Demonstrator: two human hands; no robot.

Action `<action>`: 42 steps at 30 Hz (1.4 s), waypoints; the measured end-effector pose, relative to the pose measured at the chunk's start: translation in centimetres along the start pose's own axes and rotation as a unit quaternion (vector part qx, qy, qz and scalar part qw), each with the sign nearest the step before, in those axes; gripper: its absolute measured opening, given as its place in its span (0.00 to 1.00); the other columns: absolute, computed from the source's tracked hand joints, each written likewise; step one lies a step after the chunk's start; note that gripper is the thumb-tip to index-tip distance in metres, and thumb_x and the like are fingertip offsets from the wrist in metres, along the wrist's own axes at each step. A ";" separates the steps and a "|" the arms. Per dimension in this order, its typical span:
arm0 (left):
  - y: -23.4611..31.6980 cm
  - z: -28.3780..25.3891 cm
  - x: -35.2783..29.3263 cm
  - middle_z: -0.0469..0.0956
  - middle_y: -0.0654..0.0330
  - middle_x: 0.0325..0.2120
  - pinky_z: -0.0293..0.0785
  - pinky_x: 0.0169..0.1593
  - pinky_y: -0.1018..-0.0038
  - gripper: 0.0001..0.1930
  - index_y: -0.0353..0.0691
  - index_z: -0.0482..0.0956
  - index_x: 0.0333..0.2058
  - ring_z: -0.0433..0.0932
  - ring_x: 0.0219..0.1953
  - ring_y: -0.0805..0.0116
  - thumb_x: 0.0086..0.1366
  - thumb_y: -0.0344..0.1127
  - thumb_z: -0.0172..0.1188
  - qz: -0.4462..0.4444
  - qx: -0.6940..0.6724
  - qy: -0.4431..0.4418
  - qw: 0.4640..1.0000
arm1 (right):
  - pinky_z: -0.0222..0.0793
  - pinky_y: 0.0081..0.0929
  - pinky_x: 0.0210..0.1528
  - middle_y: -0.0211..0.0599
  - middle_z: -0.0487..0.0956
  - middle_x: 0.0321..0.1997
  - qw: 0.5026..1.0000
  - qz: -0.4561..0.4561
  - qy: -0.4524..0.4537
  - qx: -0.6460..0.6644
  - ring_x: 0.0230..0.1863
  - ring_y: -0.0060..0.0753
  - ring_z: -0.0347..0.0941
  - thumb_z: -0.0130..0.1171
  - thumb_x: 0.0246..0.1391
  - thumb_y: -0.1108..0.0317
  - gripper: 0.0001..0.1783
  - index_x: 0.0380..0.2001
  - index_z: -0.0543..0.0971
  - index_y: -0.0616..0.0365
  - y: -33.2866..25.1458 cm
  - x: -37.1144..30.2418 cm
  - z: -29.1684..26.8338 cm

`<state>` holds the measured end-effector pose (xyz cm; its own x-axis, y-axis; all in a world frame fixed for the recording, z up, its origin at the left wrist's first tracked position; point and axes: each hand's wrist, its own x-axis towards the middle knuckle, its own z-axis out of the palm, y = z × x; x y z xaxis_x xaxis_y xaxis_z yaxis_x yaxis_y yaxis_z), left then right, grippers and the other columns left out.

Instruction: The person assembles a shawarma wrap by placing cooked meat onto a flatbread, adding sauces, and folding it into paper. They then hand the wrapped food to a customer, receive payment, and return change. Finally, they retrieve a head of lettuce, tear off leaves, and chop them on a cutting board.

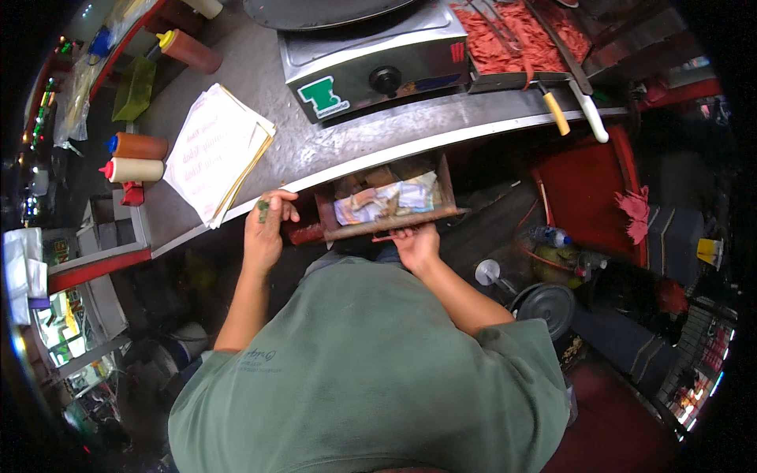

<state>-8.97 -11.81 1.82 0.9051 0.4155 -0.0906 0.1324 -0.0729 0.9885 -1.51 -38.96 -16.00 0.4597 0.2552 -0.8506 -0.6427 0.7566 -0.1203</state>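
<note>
A shallow drawer [394, 229] with several crumpled banknotes [386, 202] is pulled out below the counter. My right hand [418, 246] is at the lower edge of its front, fingers curled against it. A thin reddish strip shows by those fingertips. Left of the drawer, my left hand [266, 229] is at the counter's front edge, its fingers loosely bent and apart. A green patch marks the back of that hand; I cannot tell what it is. Above it, a stack of paper sheets [217, 146] lies on the counter, with handwriting on top.
A metal stove [378, 71] with a black knob carries a dark round pan [323, 9]. A tray of red-orange shredded food [520, 35] sits right of it, with handled tools over the counter edge. Sauce bottles [134, 169] stand at the left. A red panel [587, 193] stands at right.
</note>
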 end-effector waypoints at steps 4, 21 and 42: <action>-0.1 0.1 0.4 0.69 0.66 0.28 0.70 0.40 0.76 0.21 0.32 0.79 0.48 0.71 0.33 0.75 0.81 0.48 0.50 -0.028 -0.017 -0.074 0.997 | 0.72 0.48 0.66 0.50 0.78 0.56 0.990 0.034 -0.015 -0.133 0.58 0.49 0.76 0.41 0.76 0.59 0.21 0.58 0.70 0.64 -0.9 -2.6 -2.8; -5.0 5.1 1.1 0.79 0.49 0.48 0.76 0.57 0.54 0.19 0.43 0.77 0.57 0.79 0.52 0.47 0.71 0.43 0.62 0.178 0.284 -0.349 0.875 | 0.74 0.49 0.60 0.57 0.82 0.55 0.123 -0.224 -0.253 -0.933 0.58 0.61 0.78 0.52 0.63 0.71 0.19 0.54 0.81 0.62 -2.2 2.5 14.2; -6.6 8.3 1.3 0.85 0.54 0.44 0.79 0.54 0.70 0.22 0.31 0.78 0.55 0.82 0.49 0.69 0.69 0.37 0.69 -0.099 0.033 -0.180 0.978 | 0.77 0.29 0.41 0.31 0.81 0.39 0.640 -0.094 -0.247 -0.722 0.39 0.27 0.79 0.60 0.68 0.68 0.11 0.49 0.77 0.61 -6.0 -2.9 9.7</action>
<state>-5.28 -18.28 -5.80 0.9412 0.0823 -0.3277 0.3343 -0.0863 0.9385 6.98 -38.45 -7.89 0.5209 0.6703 -0.5285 -0.2798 -0.4509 -0.8476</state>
